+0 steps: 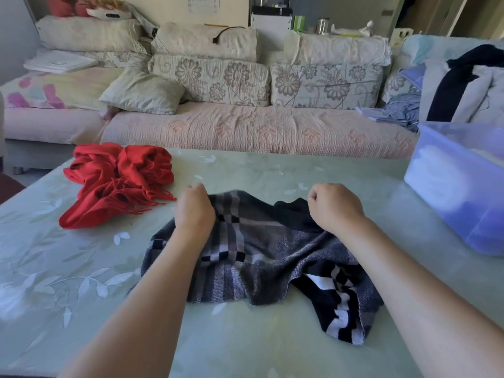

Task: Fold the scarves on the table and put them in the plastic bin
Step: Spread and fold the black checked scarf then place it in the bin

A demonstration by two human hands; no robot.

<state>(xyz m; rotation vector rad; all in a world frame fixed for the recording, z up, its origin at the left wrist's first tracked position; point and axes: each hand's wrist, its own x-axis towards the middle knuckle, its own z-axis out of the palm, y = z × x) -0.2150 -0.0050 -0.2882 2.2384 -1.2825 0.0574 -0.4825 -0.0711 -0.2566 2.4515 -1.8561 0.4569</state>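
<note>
A grey, black and white checked scarf point(261, 257) lies crumpled in the middle of the pale green table point(245, 336). My left hand point(195, 208) grips its far left edge with curled fingers. My right hand point(334, 205) grips the far right edge, where the cloth is dark. A red fringed scarf point(117, 181) lies bunched on the table to the far left, apart from both hands. The translucent blue plastic bin point(461, 186) stands at the table's right edge, with something white inside.
A long sofa point(245, 126) with floral cushions runs behind the table. Clothes, dark and light, are piled on a seat point(463, 83) behind the bin. A white flat object point(60, 61) lies on the sofa's left end.
</note>
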